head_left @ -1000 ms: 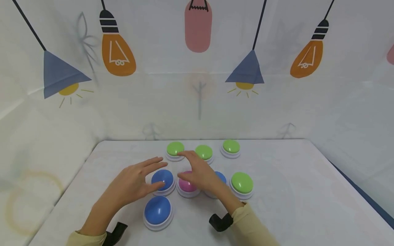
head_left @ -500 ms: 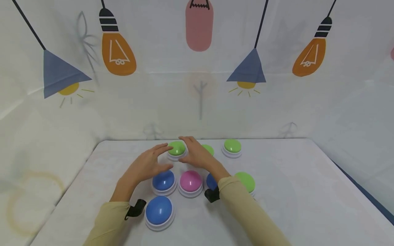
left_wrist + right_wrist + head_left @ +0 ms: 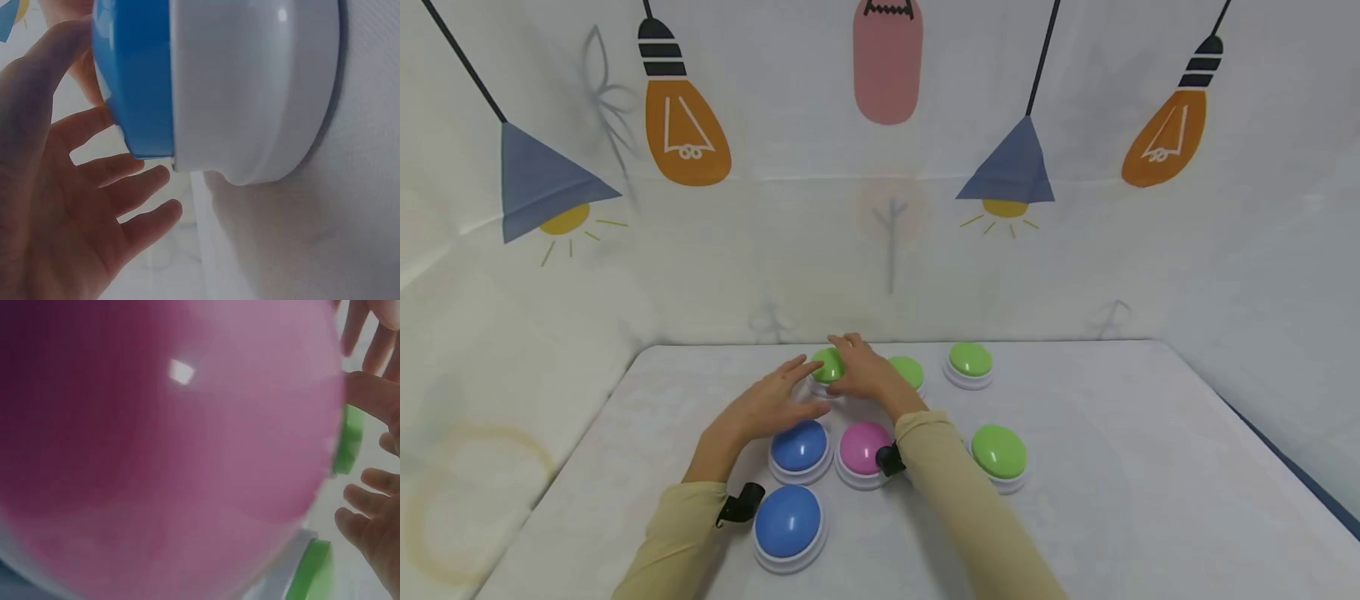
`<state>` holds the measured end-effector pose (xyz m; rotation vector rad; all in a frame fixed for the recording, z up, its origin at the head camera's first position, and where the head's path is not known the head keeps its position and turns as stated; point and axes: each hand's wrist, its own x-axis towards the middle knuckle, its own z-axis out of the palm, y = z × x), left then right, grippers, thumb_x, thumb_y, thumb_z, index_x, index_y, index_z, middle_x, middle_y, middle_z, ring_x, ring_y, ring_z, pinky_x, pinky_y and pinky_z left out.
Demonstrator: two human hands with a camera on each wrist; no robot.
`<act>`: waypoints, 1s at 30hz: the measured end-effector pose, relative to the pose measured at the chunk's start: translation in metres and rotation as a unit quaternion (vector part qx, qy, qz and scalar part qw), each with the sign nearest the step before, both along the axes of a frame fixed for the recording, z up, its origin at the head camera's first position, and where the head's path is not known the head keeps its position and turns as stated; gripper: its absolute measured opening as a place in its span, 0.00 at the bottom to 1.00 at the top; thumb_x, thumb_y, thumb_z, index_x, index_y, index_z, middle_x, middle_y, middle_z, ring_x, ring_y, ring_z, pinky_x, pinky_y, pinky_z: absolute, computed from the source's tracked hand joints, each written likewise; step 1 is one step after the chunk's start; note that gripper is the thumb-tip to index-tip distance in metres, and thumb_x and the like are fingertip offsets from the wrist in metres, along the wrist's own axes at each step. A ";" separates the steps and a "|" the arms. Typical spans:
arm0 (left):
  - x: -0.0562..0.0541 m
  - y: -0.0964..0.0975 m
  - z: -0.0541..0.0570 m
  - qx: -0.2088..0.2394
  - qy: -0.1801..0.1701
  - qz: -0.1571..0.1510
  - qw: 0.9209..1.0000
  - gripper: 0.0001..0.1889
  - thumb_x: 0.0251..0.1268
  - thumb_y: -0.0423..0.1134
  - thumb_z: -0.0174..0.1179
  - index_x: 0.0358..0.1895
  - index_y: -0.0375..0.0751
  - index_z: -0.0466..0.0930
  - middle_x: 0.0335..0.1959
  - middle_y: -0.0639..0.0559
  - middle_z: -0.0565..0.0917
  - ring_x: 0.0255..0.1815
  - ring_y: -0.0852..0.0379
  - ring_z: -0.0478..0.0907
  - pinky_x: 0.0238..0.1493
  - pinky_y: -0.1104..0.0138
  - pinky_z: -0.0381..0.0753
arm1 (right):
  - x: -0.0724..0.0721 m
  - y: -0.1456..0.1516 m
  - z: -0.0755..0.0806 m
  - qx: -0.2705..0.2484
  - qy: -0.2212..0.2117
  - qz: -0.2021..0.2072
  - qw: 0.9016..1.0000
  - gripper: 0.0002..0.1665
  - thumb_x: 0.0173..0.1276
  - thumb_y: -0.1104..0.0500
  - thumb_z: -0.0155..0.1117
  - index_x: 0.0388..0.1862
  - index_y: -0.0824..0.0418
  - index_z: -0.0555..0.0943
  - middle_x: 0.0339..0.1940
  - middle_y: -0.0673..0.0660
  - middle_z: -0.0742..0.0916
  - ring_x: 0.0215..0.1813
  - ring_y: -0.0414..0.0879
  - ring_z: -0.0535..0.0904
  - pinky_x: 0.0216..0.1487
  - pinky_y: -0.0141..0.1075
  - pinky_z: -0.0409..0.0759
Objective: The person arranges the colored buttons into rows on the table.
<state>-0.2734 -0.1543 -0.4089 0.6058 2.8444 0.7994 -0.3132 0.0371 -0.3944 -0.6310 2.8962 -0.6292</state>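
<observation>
At the back left of a white table, a green dome push button (image 3: 829, 367) on a white base stands between both hands. My left hand (image 3: 775, 404) is at its left side, with fingers extended and apart; the left wrist view shows them spread beyond a blue push button (image 3: 140, 75). My right hand (image 3: 867, 373) reaches over its right side, thumb and fingers apart, partly covering it. Below the hands sit a blue push button (image 3: 799, 446) and a pink push button (image 3: 861, 444). The pink dome (image 3: 181, 444) fills most of the right wrist view.
Another blue button (image 3: 787, 521) stands nearer the front. More green buttons stand to the right: one beside the right hand (image 3: 907, 370), one at the back (image 3: 970, 360), one farther forward (image 3: 998, 452). The right sleeve (image 3: 970, 500) hides another blue button. A printed cloth (image 3: 775, 250) hangs behind.
Both hands have moved away from the front blue and pink buttons toward the back, and now flank the back left green button. The right forearm has swung left, covering a blue button.
</observation>
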 end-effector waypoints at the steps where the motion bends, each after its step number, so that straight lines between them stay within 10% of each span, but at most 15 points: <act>1: 0.000 0.001 0.000 0.000 -0.002 -0.001 1.000 0.42 0.63 0.62 0.59 0.76 0.47 0.61 0.79 0.39 0.55 0.74 0.32 0.59 0.67 0.35 0.62 | -0.001 -0.001 -0.001 0.005 -0.003 -0.002 1.000 0.52 0.61 0.52 0.73 0.79 0.56 0.57 0.76 0.63 0.64 0.74 0.58 0.65 0.68 0.51 0.71; 30: 0.001 0.002 -0.006 -0.018 -0.016 -0.009 1.000 0.41 0.63 0.63 0.59 0.75 0.45 0.63 0.68 0.35 0.72 0.68 0.36 0.70 0.67 0.42 0.68 | -0.008 -0.007 -0.002 0.044 -0.031 -0.003 0.999 0.47 0.63 0.52 0.72 0.77 0.57 0.61 0.72 0.65 0.71 0.68 0.57 0.73 0.68 0.50 0.72</act>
